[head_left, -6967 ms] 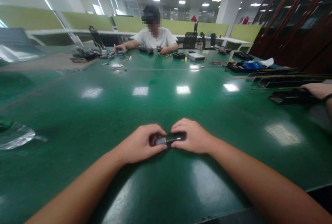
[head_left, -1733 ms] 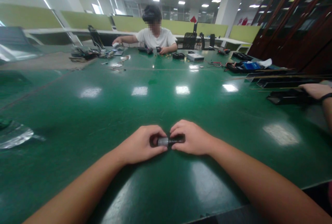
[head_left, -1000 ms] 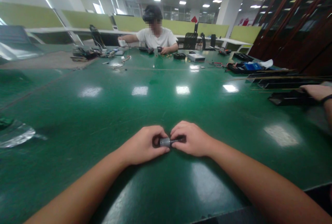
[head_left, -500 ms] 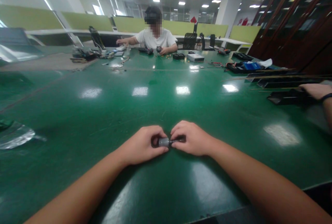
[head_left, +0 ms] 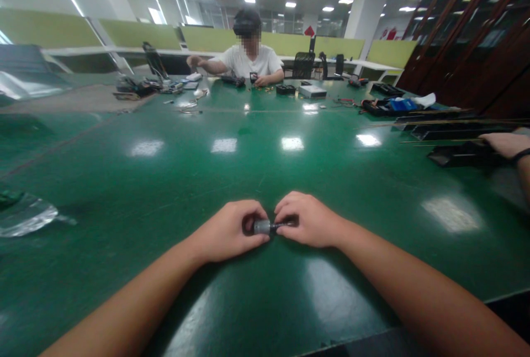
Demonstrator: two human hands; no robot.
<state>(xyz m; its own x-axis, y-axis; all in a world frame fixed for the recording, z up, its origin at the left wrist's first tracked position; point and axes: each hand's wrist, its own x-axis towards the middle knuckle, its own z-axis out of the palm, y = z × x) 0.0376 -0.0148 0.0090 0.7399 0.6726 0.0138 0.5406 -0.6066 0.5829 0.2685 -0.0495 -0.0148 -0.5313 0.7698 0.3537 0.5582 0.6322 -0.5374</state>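
My left hand (head_left: 232, 231) is curled round a small grey metal cylinder (head_left: 261, 227), thumb on its near side and fingers on its far side. A thin dark shaft-like piece (head_left: 278, 227) sticks out of the cylinder's right end, in line with it. Its right part sits in the fingertips of my right hand (head_left: 306, 220), which are pinched together. Both pieces lie level, just over or on the green tabletop (head_left: 256, 169); I cannot tell whether they touch it. Too small to make out is how the two pieces join.
Clear plastic wrap (head_left: 28, 216) lies at the left. Black trays (head_left: 451, 153) with thin rods stand at the right, where another person's hand (head_left: 503, 144) rests. Across the table sits a person in a white shirt (head_left: 252, 62), amid a grey box (head_left: 312, 91) and small parts.
My hands and the cylinder hold almost the same place. Across the table, the person's raised arm has lifted slightly and drawn in.
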